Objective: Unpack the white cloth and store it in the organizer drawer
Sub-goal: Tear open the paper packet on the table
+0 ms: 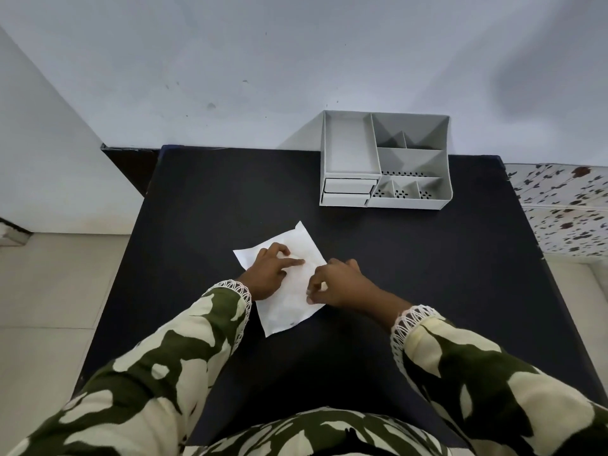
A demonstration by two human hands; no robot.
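Observation:
A flat white packet with the white cloth (286, 307) lies on the black table (427, 274), a little left of centre. My left hand (268, 269) rests on its upper left part, fingers spread over it. My right hand (339, 284) pinches the packet's right edge between thumb and fingers. The grey organizer (442, 179) stands at the table's far right, against the wall. Its two small drawers (348, 192) at the front left are shut, one above the other.
The organizer has several open compartments on top. A pale wall rises behind the table. A patterned cloth surface (566, 212) lies beyond the table's right edge. Tiled floor (49, 307) shows to the left.

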